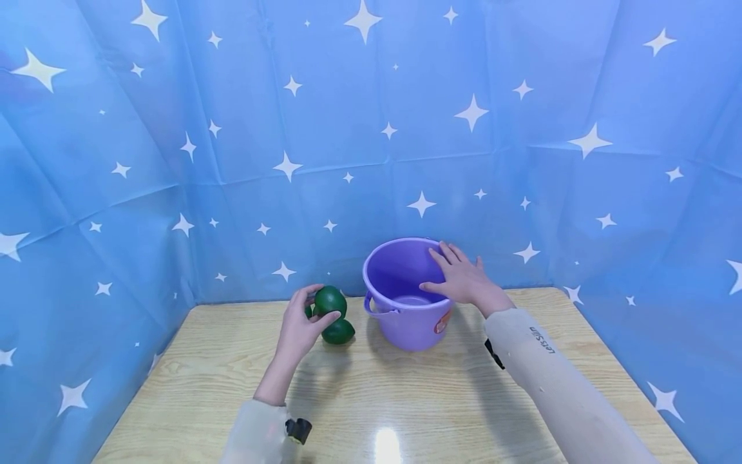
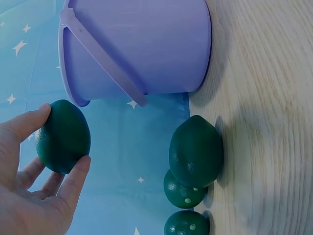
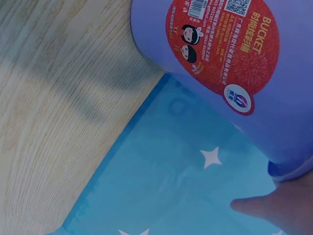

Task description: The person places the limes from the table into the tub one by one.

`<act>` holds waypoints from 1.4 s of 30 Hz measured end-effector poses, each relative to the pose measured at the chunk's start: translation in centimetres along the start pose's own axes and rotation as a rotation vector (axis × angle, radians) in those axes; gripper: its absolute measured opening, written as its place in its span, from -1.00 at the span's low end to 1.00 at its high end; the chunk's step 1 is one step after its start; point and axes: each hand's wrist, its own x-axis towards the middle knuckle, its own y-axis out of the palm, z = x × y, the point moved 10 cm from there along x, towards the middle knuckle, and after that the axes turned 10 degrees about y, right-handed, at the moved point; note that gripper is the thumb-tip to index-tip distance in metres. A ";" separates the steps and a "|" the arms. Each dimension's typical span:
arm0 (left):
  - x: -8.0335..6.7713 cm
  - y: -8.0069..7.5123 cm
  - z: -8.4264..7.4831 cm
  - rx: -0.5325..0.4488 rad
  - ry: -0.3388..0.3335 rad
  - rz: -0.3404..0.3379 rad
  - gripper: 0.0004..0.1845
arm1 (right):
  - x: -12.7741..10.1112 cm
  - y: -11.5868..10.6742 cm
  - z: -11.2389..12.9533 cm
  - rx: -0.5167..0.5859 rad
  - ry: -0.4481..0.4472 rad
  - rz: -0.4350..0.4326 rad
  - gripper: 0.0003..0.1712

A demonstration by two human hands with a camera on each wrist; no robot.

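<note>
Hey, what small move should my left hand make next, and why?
Probably move the held green fruit rightward over the purple bucket: your left hand holds it clear of the other green fruits, and the bucket's top is open beside your right hand.

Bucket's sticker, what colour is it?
The sticker is mostly red, with yellow lettering; it shows best in the right wrist view.

Green fruit (image 2: 64, 137) in left grip (image 2: 34, 203), bucket (image 2: 161, 44) (purple)
</note>
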 end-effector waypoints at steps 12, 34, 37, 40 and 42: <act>0.5 0.6 -1.1 -0.015 0.025 0.001 -0.31 | 0.1 0.1 -0.1 0.002 0.001 0.001 0.05; 1.4 1.7 -2.8 -0.028 0.067 0.014 -0.33 | 0.1 0.1 -0.1 -0.010 0.003 -0.006 0.03; 1.5 1.8 -3.1 -0.028 0.082 0.012 -0.35 | 0.1 0.1 0.0 -0.015 0.004 -0.008 0.02; 1.6 1.8 -3.5 -0.028 0.098 0.014 -0.36 | 0.1 0.1 0.0 -0.022 0.004 -0.010 0.02; 1.7 1.9 -3.7 -0.033 0.104 0.016 -0.35 | 0.2 0.1 0.0 -0.025 0.003 -0.010 0.03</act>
